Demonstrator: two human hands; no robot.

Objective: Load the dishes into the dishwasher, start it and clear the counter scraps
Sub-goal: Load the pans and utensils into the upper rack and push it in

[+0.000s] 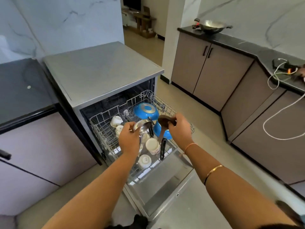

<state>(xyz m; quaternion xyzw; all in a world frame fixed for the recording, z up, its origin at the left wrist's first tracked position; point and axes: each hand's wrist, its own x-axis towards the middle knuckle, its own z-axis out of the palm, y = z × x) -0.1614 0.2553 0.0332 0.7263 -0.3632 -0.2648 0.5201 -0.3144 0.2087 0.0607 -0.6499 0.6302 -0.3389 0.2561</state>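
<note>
The dishwasher (102, 68) stands open with its door (165, 187) folded down and a wire rack (102, 134) pulled out. In the rack lie two blue pans (145, 111), several white cups (152, 145) upside down and a black-handled utensil (163, 148). My left hand (129, 139) hovers over the rack's middle, gripping steel ladles (142, 126). My right hand (179, 129) is just right of it, closed on a dark wooden spoon (163, 121) whose bowl points left.
A black counter (247, 45) over brown cabinets runs along the right, carrying a steel wok (210, 26) and a phone with a white cable (279, 63) dangling over the edge. A dark glass-topped unit (21, 86) sits left of the dishwasher. Tiled floor lies between.
</note>
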